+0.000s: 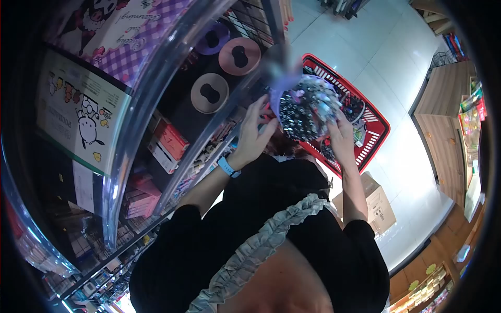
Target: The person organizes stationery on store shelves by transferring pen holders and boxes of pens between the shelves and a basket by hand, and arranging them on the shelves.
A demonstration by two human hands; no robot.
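Note:
A round cluster of shiny black bead-like pieces [298,116], with pale silvery pieces on its right side, is raised between my hands. A lavender rim [275,100] borders its left side; its exact kind is unclear. My left hand [255,131] holds the rim side, thumb and fingers curved around it. On the opposite side, my right hand [340,133] grips the pale edge with its fingers closed. Beneath and behind the cluster is a red shopping basket [379,121], with dark items and cables inside, partly covered by the cluster and my right arm.
On my left, a shelf with clear curved edges [136,112] carries round discs [210,93], red-and-white boxes [169,138] and cartoon-printed boxes [86,112]. A cardboard box [380,203] rests on the tiled floor [402,141]. Wooden display units [441,115] line the right side.

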